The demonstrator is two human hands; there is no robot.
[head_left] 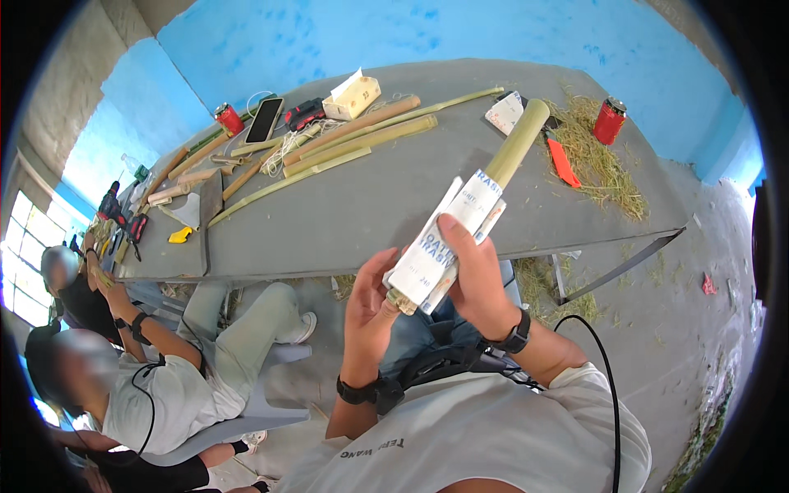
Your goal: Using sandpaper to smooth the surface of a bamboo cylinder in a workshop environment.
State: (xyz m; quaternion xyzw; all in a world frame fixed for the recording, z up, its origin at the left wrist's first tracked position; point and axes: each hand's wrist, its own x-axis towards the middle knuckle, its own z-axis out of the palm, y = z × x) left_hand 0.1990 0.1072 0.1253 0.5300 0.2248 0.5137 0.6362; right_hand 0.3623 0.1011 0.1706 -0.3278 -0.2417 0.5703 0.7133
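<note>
A thick pale-green bamboo tube [519, 146] slants up and away from me over the table's front edge. A sheet of white sandpaper [434, 245] with blue print on its back is wrapped around the tube's lower part. My right hand [485, 287] is closed around the sandpaper from the right, thumb lying on top. My left hand [366, 311] grips the tube's near end, fingers curled beside the paper's lower edge. Its fingertips are partly hidden behind the paper and tube.
On the grey table [353, 222] lie bamboo sticks [362, 135], string, a phone [265, 120], a tissue box [352, 97] and an orange-red tool [563, 163] by bamboo shavings [616, 172]. A red can [609, 121] stands right. A seated co-worker [168, 403] is at my left.
</note>
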